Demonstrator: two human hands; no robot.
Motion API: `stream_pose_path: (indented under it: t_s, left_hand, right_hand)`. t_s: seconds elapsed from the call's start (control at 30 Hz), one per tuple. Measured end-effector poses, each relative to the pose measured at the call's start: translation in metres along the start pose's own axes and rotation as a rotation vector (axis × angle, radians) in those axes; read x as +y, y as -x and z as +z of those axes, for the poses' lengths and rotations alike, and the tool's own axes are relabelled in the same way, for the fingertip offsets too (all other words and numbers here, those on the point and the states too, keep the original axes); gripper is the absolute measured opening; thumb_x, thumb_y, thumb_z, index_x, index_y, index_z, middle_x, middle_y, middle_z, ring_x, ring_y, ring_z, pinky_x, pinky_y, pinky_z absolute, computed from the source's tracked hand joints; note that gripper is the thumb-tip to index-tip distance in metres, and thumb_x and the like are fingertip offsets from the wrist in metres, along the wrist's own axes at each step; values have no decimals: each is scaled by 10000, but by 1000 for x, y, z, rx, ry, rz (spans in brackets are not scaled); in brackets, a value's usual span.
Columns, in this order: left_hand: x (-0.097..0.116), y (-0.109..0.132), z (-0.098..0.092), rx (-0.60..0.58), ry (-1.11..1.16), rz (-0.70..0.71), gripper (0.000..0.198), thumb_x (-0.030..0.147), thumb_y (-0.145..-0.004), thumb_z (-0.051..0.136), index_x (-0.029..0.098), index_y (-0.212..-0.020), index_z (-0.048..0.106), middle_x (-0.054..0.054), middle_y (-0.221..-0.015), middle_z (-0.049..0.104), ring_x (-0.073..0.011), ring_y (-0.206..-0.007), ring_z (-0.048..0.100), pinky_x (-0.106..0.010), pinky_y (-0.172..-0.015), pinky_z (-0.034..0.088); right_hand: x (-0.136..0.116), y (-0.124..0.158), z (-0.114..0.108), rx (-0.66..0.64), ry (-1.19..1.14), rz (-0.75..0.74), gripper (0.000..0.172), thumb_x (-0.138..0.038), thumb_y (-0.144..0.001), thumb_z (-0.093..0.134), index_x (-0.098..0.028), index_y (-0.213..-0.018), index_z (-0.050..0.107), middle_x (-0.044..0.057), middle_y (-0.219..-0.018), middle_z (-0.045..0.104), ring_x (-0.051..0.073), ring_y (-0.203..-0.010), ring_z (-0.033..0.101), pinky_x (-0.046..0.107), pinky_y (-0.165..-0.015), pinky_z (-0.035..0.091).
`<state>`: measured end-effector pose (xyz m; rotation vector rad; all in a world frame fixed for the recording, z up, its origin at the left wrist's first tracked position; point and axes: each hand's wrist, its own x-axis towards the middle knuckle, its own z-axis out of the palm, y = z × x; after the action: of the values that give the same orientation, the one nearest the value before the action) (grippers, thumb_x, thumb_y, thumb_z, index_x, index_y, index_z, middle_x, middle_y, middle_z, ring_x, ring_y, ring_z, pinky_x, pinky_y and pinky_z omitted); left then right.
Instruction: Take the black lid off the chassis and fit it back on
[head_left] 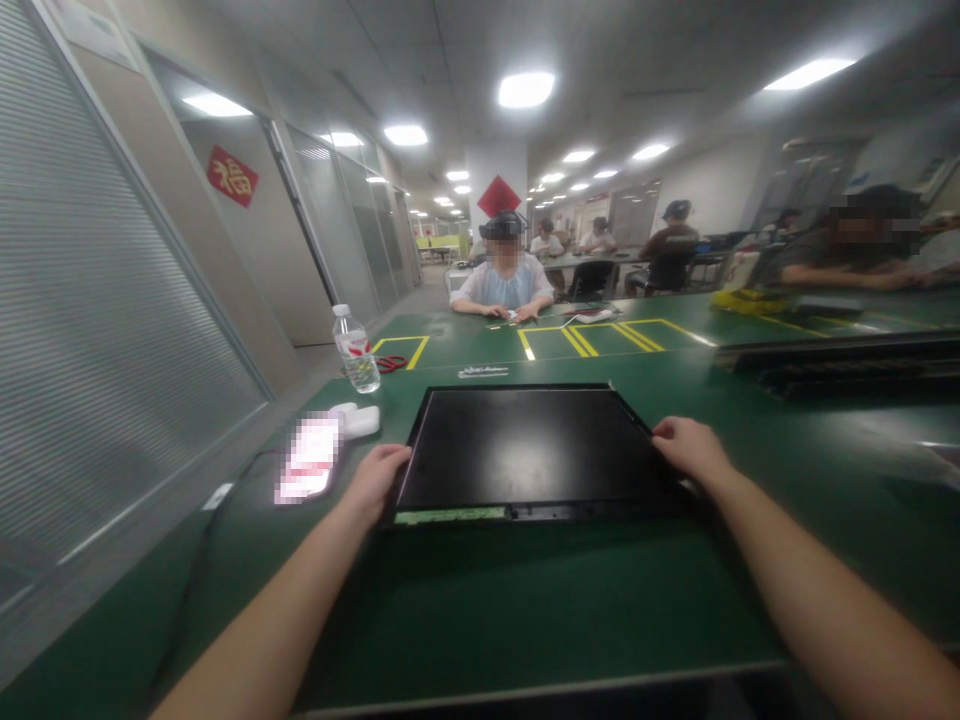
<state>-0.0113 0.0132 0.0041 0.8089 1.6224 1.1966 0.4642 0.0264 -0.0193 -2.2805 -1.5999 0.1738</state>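
A flat black display panel (529, 450) lies on the green table (525, 600) in front of me, with a thin green circuit strip along its near edge. My left hand (376, 482) grips the panel's left edge near the front corner, fingers curled around it. My right hand (686, 447) holds the panel's right edge, fingers curled over the rim.
A lit phone (307, 460) and a small white object (360, 420) lie to the left of the panel. A water bottle (355, 350) stands farther back left. A black tray (847, 362) sits at the right. A seated person (506, 280) works across the table; others sit behind.
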Motion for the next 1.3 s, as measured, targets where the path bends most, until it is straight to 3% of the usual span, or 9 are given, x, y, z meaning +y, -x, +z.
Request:
stream_pose_path:
  t_s: [0.3,0.63,1.0,1.3]
  left_hand:
    - [-1,-2,1,-96,134,-73,464,215,-806,722,219,-1228,527,19,-617,660,-166,-470,634,-262,-489,509]
    - [6,11,3,-162,190,-84,590,84,-840,645,229,-1385,472,20,-609,678,-169,-438,638,-272,-473,530]
    - [5,12,1,-202,135,13,383,174,-846,706,151,-1225,659,-65,-752,774,-194,-656,738,-256,-586,564]
    - [3,10,-3,-200,124,62,392,196,-767,781,158,-1152,718,-90,-864,798,-208,-746,753,-252,-621,564]
  right_hand:
    - [-1,1,0,28,3,-12,179,-229,-784,608,-197,-878,757,67,-906,758,207,-794,687,268,-643,468]
    - [-3,2,-1,24,-14,-2,194,-236,-777,609,-197,-886,764,78,-930,758,218,-828,686,287,-687,488]
    - [-6,6,-5,-22,-43,20,200,-245,-804,602,-181,-923,750,81,-949,753,221,-848,682,282,-674,479]
    - [-4,3,-2,0,-35,6,212,-217,-779,607,-182,-914,767,84,-945,754,207,-813,683,277,-692,490]
